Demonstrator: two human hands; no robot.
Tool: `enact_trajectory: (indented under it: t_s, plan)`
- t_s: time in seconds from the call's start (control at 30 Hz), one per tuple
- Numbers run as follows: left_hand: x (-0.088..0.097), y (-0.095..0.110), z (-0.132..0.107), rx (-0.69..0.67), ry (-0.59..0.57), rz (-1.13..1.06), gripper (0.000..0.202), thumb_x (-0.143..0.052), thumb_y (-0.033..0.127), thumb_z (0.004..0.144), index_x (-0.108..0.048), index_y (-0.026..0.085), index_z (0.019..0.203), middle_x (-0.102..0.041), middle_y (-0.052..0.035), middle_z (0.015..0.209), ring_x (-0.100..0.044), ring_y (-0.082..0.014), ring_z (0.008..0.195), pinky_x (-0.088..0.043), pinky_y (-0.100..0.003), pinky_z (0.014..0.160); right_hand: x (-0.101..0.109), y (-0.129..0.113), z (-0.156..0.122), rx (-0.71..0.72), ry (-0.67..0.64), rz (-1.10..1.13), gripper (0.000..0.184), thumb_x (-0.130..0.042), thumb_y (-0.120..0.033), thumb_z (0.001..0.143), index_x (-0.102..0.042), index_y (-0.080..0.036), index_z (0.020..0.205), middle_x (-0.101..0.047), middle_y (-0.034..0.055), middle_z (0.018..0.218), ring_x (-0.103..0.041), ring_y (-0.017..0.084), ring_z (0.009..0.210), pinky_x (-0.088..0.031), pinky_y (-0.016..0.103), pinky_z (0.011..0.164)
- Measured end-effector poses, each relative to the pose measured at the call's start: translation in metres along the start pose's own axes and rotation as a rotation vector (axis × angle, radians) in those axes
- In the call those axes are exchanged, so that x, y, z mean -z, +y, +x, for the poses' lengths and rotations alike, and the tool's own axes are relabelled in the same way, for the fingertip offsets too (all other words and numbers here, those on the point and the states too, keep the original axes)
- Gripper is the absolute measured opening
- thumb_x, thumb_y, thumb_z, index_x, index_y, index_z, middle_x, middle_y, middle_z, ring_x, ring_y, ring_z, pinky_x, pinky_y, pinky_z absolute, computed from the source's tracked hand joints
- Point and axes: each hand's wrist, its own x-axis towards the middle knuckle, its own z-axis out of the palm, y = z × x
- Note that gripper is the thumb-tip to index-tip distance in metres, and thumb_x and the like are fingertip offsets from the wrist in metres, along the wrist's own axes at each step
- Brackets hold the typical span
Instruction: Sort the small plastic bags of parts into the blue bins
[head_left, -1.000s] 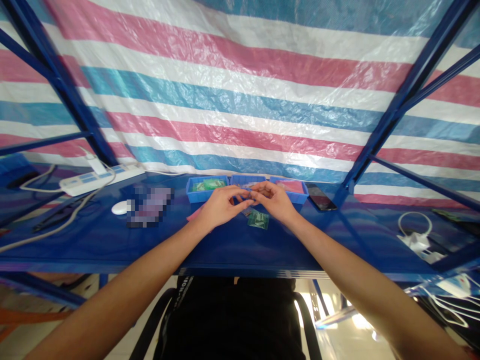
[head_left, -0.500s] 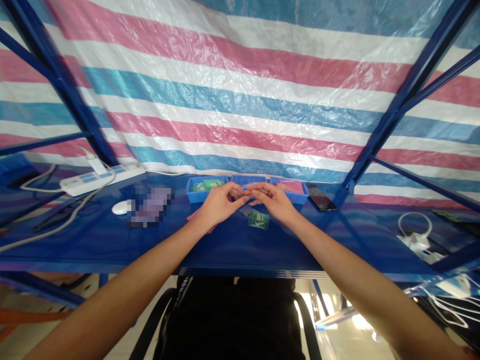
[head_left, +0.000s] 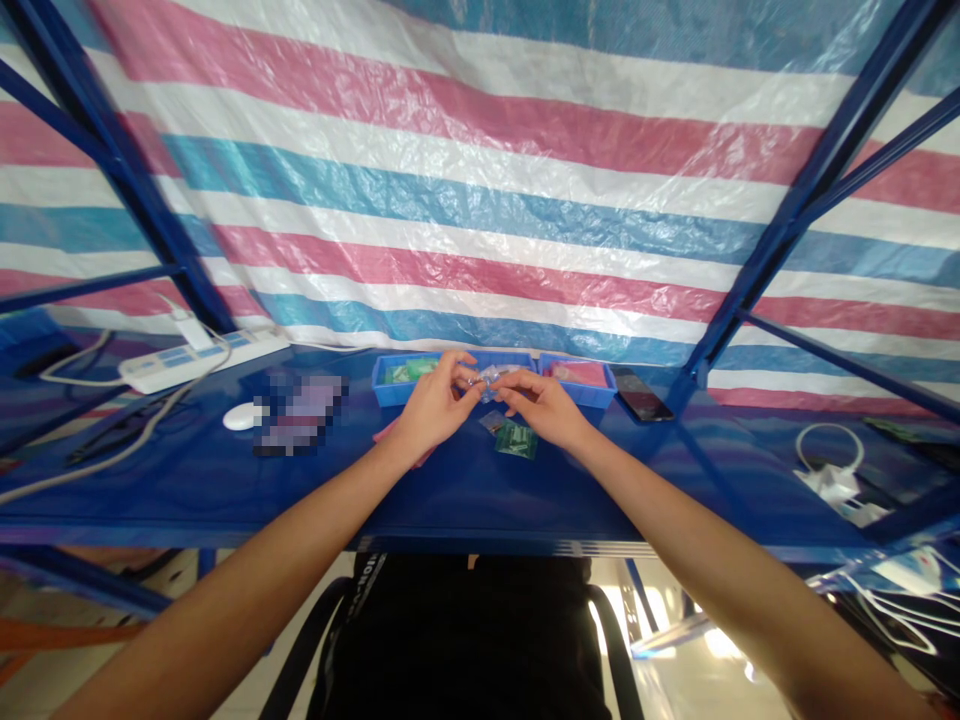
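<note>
My left hand and my right hand meet over the blue table, fingertips pinched on a small clear plastic packet held between them. Just below my right hand a green circuit board lies on the table beside a smaller clear packet. A pink piece shows under my left wrist. Behind the hands stand three small blue trays: the left tray holds green pieces, the middle tray is mostly hidden, the right tray holds pinkish items.
A black phone lies right of the trays. At the left are a white mouse, a blurred object and a white power strip with cables. A white charger and cable sit at the right. Blue frame posts and a striped tarp close the back.
Both hands have lifted slightly and moved a little toward the trays, and the clear packet now shows between the fingertips.
</note>
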Motion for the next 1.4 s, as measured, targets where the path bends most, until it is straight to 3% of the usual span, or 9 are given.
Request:
enact_trajectory:
  t_s: [0.1, 0.27, 0.4, 0.5, 0.73, 0.93, 1.1, 1.23, 1.4]
  plan:
    - [0.000, -0.003, 0.001, -0.005, 0.010, 0.058, 0.043, -0.066, 0.038, 0.098, -0.056, 0.020, 0.136, -0.076, -0.0084, 0.114, -0.075, -0.0214, 0.088, -0.056, -0.032, 0.070, 0.001, 0.005, 0.003, -0.094, 0.086, 0.132, 0.039, -0.078, -0.051, 0.088, -0.078, -0.023, 0.116, -0.077, 0.0070, 0.100, -0.075, 0.025, 0.097, -0.068, 0.038, 0.075]
    - [-0.002, -0.005, -0.001, -0.108, -0.158, 0.203, 0.022, -0.064, 0.037, 0.099, -0.075, 0.021, 0.109, -0.079, -0.0077, 0.106, -0.075, -0.0254, 0.098, -0.058, -0.039, 0.090, 0.009, 0.016, 0.006, -0.226, 0.213, 0.186, 0.051, -0.085, -0.046, 0.083, -0.071, -0.022, 0.126, -0.078, 0.0069, 0.100, -0.076, 0.025, 0.099, -0.071, 0.040, 0.077]
    - [-0.006, -0.007, -0.005, -0.260, -0.349, 0.257, 0.030, -0.067, 0.034, 0.097, -0.077, 0.025, 0.124, -0.078, -0.0078, 0.128, -0.073, -0.0284, 0.119, -0.053, -0.042, 0.109, 0.011, 0.020, 0.005, -0.208, 0.218, 0.085, 0.045, -0.081, -0.048, 0.087, -0.070, -0.023, 0.122, -0.075, 0.0030, 0.089, -0.073, 0.019, 0.082, -0.071, 0.037, 0.073]
    - [-0.007, -0.008, -0.006, -0.245, -0.410, 0.274, 0.033, -0.069, 0.033, 0.095, -0.077, 0.028, 0.127, -0.080, -0.0059, 0.125, -0.077, -0.0277, 0.111, -0.057, -0.039, 0.104, 0.010, 0.019, 0.003, -0.122, 0.212, -0.028, 0.041, -0.077, -0.052, 0.089, -0.071, -0.023, 0.118, -0.073, 0.0037, 0.093, -0.070, 0.018, 0.079, -0.068, 0.033, 0.064]
    - [-0.006, -0.014, -0.003, -0.131, -0.379, 0.178, 0.028, -0.070, 0.028, 0.091, -0.078, 0.025, 0.118, -0.084, -0.0026, 0.111, -0.081, -0.0248, 0.102, -0.061, -0.035, 0.096, 0.007, 0.016, 0.000, -0.034, 0.151, -0.173, 0.032, -0.072, -0.048, 0.093, -0.072, -0.024, 0.114, -0.071, 0.0088, 0.122, -0.071, 0.021, 0.090, -0.065, 0.033, 0.063]
    - [-0.003, -0.015, -0.001, -0.084, -0.258, 0.163, 0.026, -0.062, 0.024, 0.094, -0.076, 0.024, 0.116, -0.084, -0.0034, 0.104, -0.081, -0.0248, 0.099, -0.062, -0.036, 0.090, 0.006, 0.013, -0.003, 0.015, 0.058, -0.228, 0.025, -0.069, -0.040, 0.095, -0.076, -0.025, 0.114, -0.077, 0.0075, 0.109, -0.073, 0.025, 0.097, -0.064, 0.041, 0.082]
    - [0.000, -0.002, 0.001, -0.059, -0.139, 0.060, 0.032, -0.061, 0.027, 0.096, -0.071, 0.023, 0.126, -0.083, -0.0051, 0.108, -0.080, -0.0243, 0.095, -0.062, -0.036, 0.085, 0.004, 0.002, -0.005, 0.175, -0.045, -0.292, 0.036, -0.068, -0.022, 0.089, -0.075, -0.027, 0.124, -0.075, 0.0078, 0.124, -0.072, 0.027, 0.114, -0.059, 0.046, 0.099]
    - [-0.001, 0.003, -0.002, -0.051, -0.183, -0.068, 0.039, -0.059, 0.032, 0.100, -0.065, 0.024, 0.137, -0.082, -0.0048, 0.108, -0.079, -0.0224, 0.092, -0.062, -0.035, 0.086, 0.004, -0.006, -0.006, 0.222, -0.053, -0.378, 0.021, -0.070, -0.024, 0.091, -0.078, -0.026, 0.111, -0.076, 0.0074, 0.110, -0.072, 0.026, 0.099, -0.059, 0.044, 0.091]
    - [-0.002, 0.005, -0.004, -0.052, -0.235, -0.147, 0.042, -0.057, 0.035, 0.102, -0.061, 0.025, 0.143, -0.081, -0.0051, 0.104, -0.078, -0.0219, 0.092, -0.062, -0.034, 0.086, 0.004, -0.005, -0.005, 0.096, 0.027, -0.291, 0.018, -0.072, -0.036, 0.094, -0.077, -0.025, 0.106, -0.079, 0.0048, 0.098, -0.073, 0.022, 0.083, -0.058, 0.038, 0.079]
